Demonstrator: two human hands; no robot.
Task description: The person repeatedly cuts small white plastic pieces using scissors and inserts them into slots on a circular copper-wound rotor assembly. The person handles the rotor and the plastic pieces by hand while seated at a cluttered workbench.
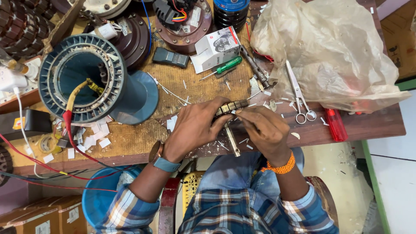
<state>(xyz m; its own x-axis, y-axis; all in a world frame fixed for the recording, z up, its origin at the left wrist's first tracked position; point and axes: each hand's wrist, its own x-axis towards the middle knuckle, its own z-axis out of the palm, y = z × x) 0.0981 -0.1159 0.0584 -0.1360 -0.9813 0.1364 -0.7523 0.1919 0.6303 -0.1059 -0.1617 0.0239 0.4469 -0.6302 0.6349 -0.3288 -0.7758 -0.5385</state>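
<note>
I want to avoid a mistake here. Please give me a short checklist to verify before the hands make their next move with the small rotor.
1. Left hand holds the small ribbed metal rotor: ok.
2. Right hand touches the rotor: ok.
3. Rotor's steel shaft points toward the person, unobstructed: ok.
4. Steel scissors lie apart from both hands: ok.
5. Green-handled screwdriver lies on the wooden bench: ok.
6. Firmness of each grip: cannot tell.

One scissors, one screwdriver
</note>
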